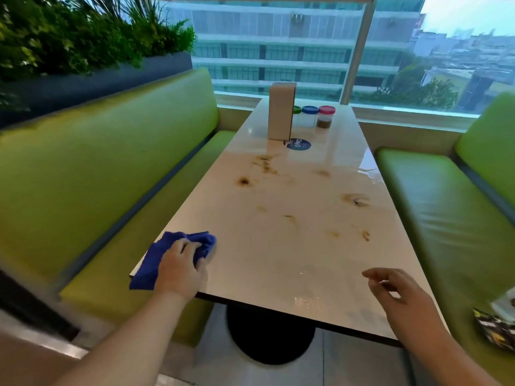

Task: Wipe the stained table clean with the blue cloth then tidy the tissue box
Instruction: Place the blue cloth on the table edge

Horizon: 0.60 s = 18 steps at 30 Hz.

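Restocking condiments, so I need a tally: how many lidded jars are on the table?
3, in a row at the far end by the window: green-lidded jar partly hidden behind the tissue box, blue-lidded jar, pink-lidded jar. More may hide behind the box.

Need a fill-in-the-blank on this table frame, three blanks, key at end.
1. The left hand holds the ____ cloth.
2. The right hand holds ____.
3. The tissue box stands ____ at the table's far end.
4. The jar nearest the right bench has a ____ lid.

Missing: blue; nothing; upright; pink

Glossy table (pixel 278 260), soft blue cloth (pixel 156 260)
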Tool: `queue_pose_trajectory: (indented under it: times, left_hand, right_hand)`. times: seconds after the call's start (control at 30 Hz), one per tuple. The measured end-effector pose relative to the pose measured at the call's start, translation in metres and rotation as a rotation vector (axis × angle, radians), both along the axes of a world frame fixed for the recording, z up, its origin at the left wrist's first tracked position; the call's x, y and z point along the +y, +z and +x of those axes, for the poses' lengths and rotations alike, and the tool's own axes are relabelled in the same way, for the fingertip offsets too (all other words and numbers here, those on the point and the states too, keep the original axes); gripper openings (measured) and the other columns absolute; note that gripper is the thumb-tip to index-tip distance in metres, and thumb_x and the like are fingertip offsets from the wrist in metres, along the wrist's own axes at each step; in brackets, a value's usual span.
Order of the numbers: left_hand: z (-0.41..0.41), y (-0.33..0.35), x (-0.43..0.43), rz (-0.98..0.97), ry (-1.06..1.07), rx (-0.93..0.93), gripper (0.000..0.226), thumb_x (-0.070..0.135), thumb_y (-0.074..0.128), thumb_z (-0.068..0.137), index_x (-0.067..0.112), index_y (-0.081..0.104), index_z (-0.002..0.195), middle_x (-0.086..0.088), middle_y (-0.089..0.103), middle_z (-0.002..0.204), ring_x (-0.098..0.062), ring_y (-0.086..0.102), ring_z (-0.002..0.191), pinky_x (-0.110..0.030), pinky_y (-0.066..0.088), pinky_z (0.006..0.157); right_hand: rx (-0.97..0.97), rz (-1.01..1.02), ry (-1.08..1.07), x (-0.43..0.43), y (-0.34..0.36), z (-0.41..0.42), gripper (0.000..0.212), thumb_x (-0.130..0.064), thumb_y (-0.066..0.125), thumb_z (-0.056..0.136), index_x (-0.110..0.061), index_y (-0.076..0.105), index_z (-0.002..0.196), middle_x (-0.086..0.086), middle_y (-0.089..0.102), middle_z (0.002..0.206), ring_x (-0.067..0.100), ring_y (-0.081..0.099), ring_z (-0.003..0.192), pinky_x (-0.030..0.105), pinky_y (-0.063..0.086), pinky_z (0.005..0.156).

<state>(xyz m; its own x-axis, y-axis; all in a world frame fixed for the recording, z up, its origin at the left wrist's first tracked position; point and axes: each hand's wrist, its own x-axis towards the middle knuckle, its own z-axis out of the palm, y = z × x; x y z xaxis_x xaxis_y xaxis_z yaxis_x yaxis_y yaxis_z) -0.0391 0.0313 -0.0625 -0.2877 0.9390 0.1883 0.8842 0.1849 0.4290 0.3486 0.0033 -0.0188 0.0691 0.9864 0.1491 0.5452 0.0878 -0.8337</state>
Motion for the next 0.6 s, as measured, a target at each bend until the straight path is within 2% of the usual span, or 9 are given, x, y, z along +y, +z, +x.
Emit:
queue_pose_trajectory:
  times: [0.07, 0.13, 0.17, 0.2, 0.27, 0.33, 0.43, 0.53, 0.6]
  left_hand:
    - [0.011, -0.005, 0.007, -0.082, 0.017, 0.047, 0.051, 0.027, 0.048, 0.092, 0.014, 0.041, 0.14, -0.011, 0.031, 0.151, -0.033, 0.032, 0.136, -0.043, 0.023, 0.112]
    - [0.02, -0.008, 0.012, -0.153, -0.04, 0.143, 0.055, 0.033, 0.033, 0.098, 0.021, 0.018, 0.15, -0.004, 0.01, 0.159, -0.028, 0.009, 0.146, -0.041, 0.009, 0.117]
    - [0.023, -0.009, 0.012, -0.173, -0.086, 0.169, 0.055, 0.032, 0.03, 0.099, 0.022, 0.013, 0.15, -0.002, 0.007, 0.159, -0.026, 0.005, 0.147, -0.04, 0.007, 0.118]
    - [0.023, -0.01, 0.011, -0.177, -0.138, 0.167, 0.054, 0.029, 0.03, 0.099, 0.022, 0.013, 0.15, 0.0, 0.006, 0.159, -0.023, 0.004, 0.147, -0.039, 0.006, 0.118]
    - [0.015, -0.011, 0.008, -0.166, -0.209, 0.097, 0.052, 0.024, 0.034, 0.099, 0.022, 0.019, 0.149, 0.005, 0.012, 0.158, -0.017, 0.005, 0.147, -0.035, 0.005, 0.118]
    - [0.006, -0.01, 0.01, -0.149, -0.189, 0.016, 0.05, 0.022, 0.036, 0.099, 0.022, 0.024, 0.148, 0.006, 0.017, 0.157, -0.013, 0.008, 0.146, -0.033, 0.006, 0.118]
    - [0.026, -0.005, 0.013, -0.14, -0.121, -0.013, 0.048, 0.026, 0.032, 0.099, 0.019, 0.028, 0.147, 0.003, 0.019, 0.157, -0.017, 0.01, 0.146, -0.036, 0.007, 0.118]
    - [0.055, -0.007, 0.006, -0.16, -0.261, -0.016, 0.061, 0.037, 0.022, 0.088, 0.022, 0.03, 0.146, 0.006, 0.021, 0.156, -0.015, 0.01, 0.146, -0.034, 0.006, 0.117]
    - [0.05, -0.009, 0.006, -0.165, -0.271, -0.016, 0.055, 0.034, 0.026, 0.092, 0.023, 0.029, 0.146, 0.007, 0.021, 0.156, -0.013, 0.01, 0.146, -0.032, 0.006, 0.117]
  right_hand:
    - [0.024, -0.008, -0.025, 0.002, -0.004, 0.005, 0.026, -0.011, 0.059, 0.092, -0.034, 0.068, 0.088, -0.027, 0.06, 0.098, -0.002, 0.057, 0.089, 0.003, 0.04, 0.069]
    - [0.075, -0.04, -0.057, 0.005, -0.01, 0.01, 0.026, -0.013, 0.058, 0.093, -0.037, 0.068, 0.088, -0.022, 0.063, 0.098, 0.004, 0.059, 0.092, 0.017, 0.047, 0.08]
    - [0.096, -0.064, -0.068, 0.007, -0.013, 0.011, 0.026, -0.014, 0.058, 0.093, -0.038, 0.068, 0.091, -0.018, 0.065, 0.1, 0.009, 0.059, 0.095, 0.027, 0.049, 0.084]
    - [0.11, -0.085, -0.075, 0.009, -0.016, 0.012, 0.025, -0.015, 0.057, 0.093, -0.037, 0.068, 0.093, -0.015, 0.066, 0.103, 0.013, 0.06, 0.097, 0.035, 0.05, 0.086]
    - [0.119, -0.112, -0.077, 0.011, -0.019, 0.011, 0.022, -0.014, 0.057, 0.093, -0.032, 0.069, 0.092, -0.008, 0.066, 0.105, 0.016, 0.059, 0.099, 0.042, 0.05, 0.089]
    - [0.11, -0.116, -0.063, 0.013, -0.02, 0.01, 0.022, -0.013, 0.056, 0.093, -0.031, 0.069, 0.092, -0.005, 0.066, 0.105, 0.017, 0.059, 0.098, 0.04, 0.049, 0.088]
    - [0.106, -0.137, -0.045, 0.017, -0.022, 0.01, 0.021, -0.014, 0.056, 0.094, -0.03, 0.069, 0.092, -0.004, 0.065, 0.105, 0.018, 0.059, 0.098, 0.036, 0.048, 0.085]
    - [0.127, -0.156, -0.032, 0.02, -0.023, 0.01, 0.022, -0.013, 0.055, 0.094, -0.03, 0.068, 0.093, -0.004, 0.065, 0.106, 0.018, 0.058, 0.1, 0.04, 0.048, 0.09]
    - [0.128, -0.154, -0.024, 0.021, -0.022, 0.012, 0.023, -0.012, 0.055, 0.094, -0.03, 0.069, 0.093, -0.004, 0.065, 0.106, 0.018, 0.057, 0.101, 0.04, 0.048, 0.091]
